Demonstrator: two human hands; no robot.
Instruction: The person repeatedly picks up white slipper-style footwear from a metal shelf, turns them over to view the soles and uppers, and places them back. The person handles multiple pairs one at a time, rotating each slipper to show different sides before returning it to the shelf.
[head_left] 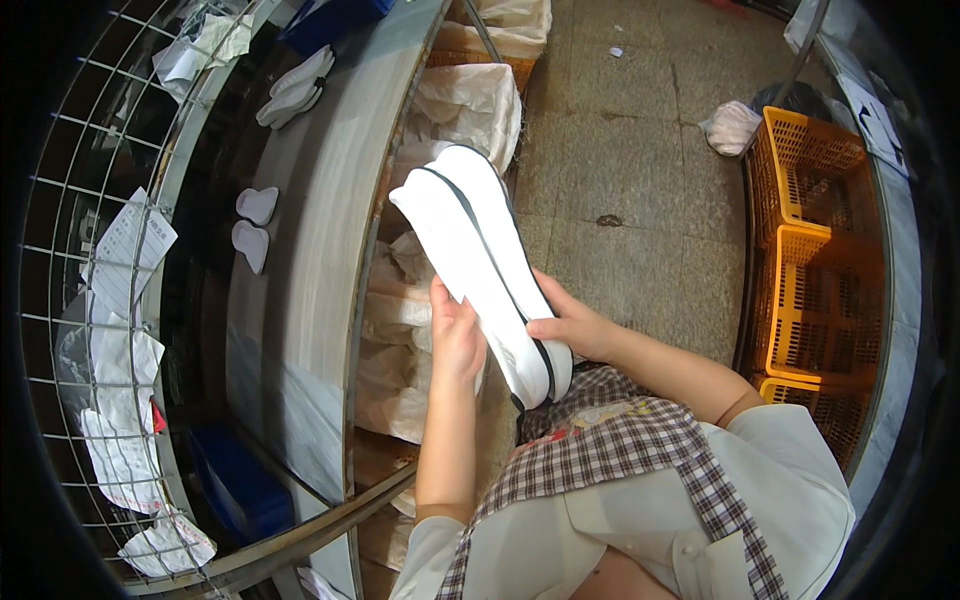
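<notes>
Basically, hands (pixel 459 338) grip white bundle (pixel 450 235) btwn them, R thumb (pixel 548 328) across

Long grey worktop (pixel 315 240), two small white pads (pixel 251 247) near its left edge, white insole-shaped pieces (pixel 297 92) piled farther up, blue bin (pixel 335 22) at the far end.

Left hand (pixel 460 338) mid-frame, wrist near straight, fingers pointing up, partly hidden. Left forearm (pixel 446 440) near vertical, rising from lower edge. Right hand (pixel 572 322) just right of centre, thumb pointing left, fingers curled, tips hidden. Right forearm (pixel 672 376) slanting in from lower right, elbow bent. Hands near each other, apart, both gripping.
</notes>
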